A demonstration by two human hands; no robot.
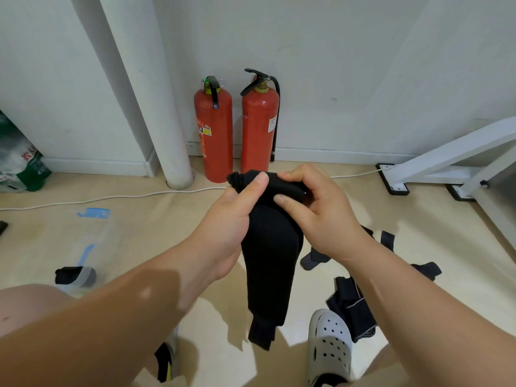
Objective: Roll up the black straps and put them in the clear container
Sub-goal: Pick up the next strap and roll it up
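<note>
- A white perforated clog (pixel 329 344) is seen nearest, at the lower right on the floor (pixel 156 227); a dark shoe with a yellow stripe (pixel 167 361) is partly hidden under the left forearm.
- A heap of loose black straps (pixel 351 305) is spread on the floor just beyond the clog, to the right of the person, with further ends lying farther right and behind the right wrist.
- One black strap (pixel 270 261) is held up in front of the body, off the floor; its long tail hangs down between the forearms, and its top end is rolled into a tight bundle.
- The rolled top is gripped by the left hand (pixel 231 219), whose thumb is pressed on the roll while the fingers (pixel 258 181) are curled round the strap.
- The same roll is pinched from the other side by the right hand (pixel 321 216), its fingers (pixel 287 202) closed narrowly on the cloth.
- The clear container (pixel 92 241), with blue fittings, is laid on the floor to the left, well apart from the hands; a dark rolled strap (pixel 69 275) is seen at its near end.
- A white cable (pixel 111 198) is run across the floor behind the hands.
- Two red fire extinguishers (pixel 213 132) are stood side by side against the white wall, just beside a white pipe (pixel 170 135).
- A white metal frame (pixel 446 155) is seen at the far right.
</note>
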